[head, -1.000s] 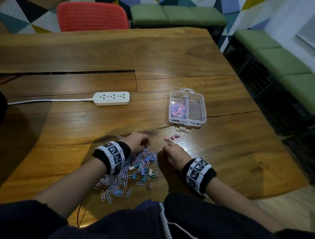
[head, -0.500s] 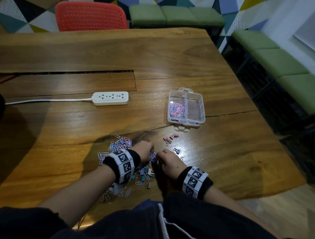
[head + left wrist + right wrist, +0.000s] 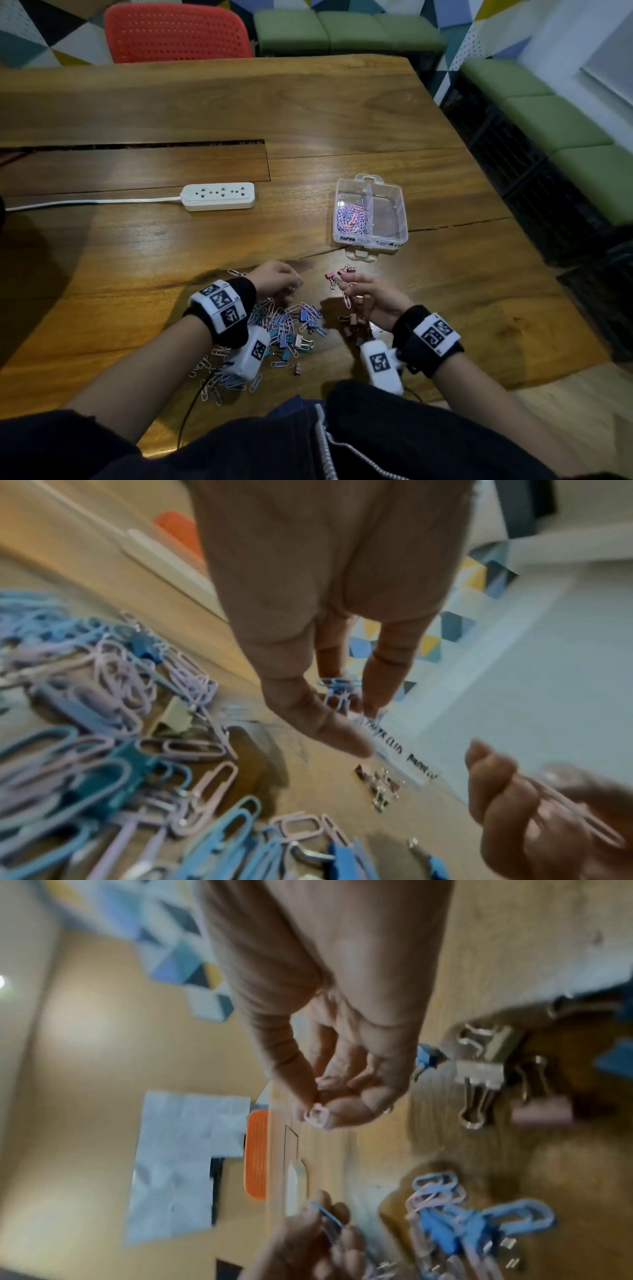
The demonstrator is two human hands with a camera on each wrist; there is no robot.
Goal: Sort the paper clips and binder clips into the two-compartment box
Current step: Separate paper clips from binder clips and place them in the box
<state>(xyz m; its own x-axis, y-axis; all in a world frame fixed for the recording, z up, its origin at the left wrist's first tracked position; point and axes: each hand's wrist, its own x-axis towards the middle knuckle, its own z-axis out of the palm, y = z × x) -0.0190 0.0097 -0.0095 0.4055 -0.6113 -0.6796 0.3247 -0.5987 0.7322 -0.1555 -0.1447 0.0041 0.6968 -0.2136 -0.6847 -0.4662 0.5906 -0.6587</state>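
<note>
We see a pink paper clip [image 3: 347,298] pinched in the right hand [image 3: 375,301], its long axis running down and slightly left from the fingertips in the head view, hanging clear above the bench [image 3: 137,260]. In the right wrist view that grip is clamped on the clip between thumb and forefinger, the other fingers curled behind.

The left hand [image 3: 274,279] is raised just over the far edge of the mixed pile [image 3: 284,325] of paper clips and binder clips. Its grip is closed on a small bunch of blue paper clips [image 3: 337,693] held between thumb and fingers; these seem to point toward the box, though the blur of the left wrist view leaves that uncertain.

The two-compartment box [image 3: 370,214] stands beyond both hands, well apart from them, long side facing us. Its left compartment holds pink and blue paper clips; we can make out no clips in the right one. A few pink binder clips [image 3: 337,275] lie on the bench between the box and the right hand, just beside the fingertips. A white power strip [image 3: 219,196] lies to the left of the box.
</note>
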